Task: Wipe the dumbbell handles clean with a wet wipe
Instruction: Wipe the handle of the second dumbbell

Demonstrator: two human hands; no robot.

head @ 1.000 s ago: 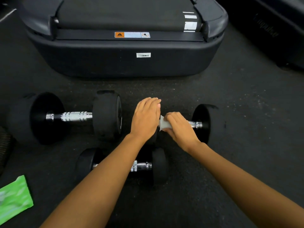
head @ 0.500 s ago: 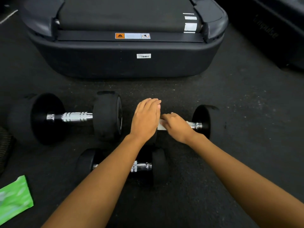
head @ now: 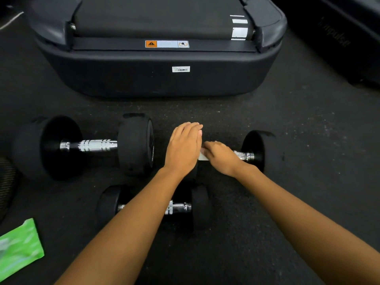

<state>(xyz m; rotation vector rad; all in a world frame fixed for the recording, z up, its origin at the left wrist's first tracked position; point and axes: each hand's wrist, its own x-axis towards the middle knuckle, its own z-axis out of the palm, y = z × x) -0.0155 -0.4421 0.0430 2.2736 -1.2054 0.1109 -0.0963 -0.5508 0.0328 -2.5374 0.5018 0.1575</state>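
**A:** What lies at the left?
**B:** A green plastic wipe packet (head: 19, 245) lies near-left on the black rubber floor (head: 298, 124). Beyond it is a large black dumbbell with a knurled chrome handle (head: 92, 145).
**A:** And the middle?
**B:** A smaller black dumbbell (head: 181, 207) lies near, under the left forearm. Farther off, the left hand (head: 184, 149) rests flat, fingers straight, on the left head of a third black dumbbell (head: 256, 145).
**A:** The wipe?
**B:** The white wet wipe (head: 203, 156) sits on that dumbbell's handle. The right hand (head: 223, 158) grips it with curled fingers.

Left hand (head: 184, 149) lies flat, fingers (head: 192, 128) straight; right hand (head: 223, 159) curls its fingers (head: 209, 145) round the wet wipe (head: 203, 156).
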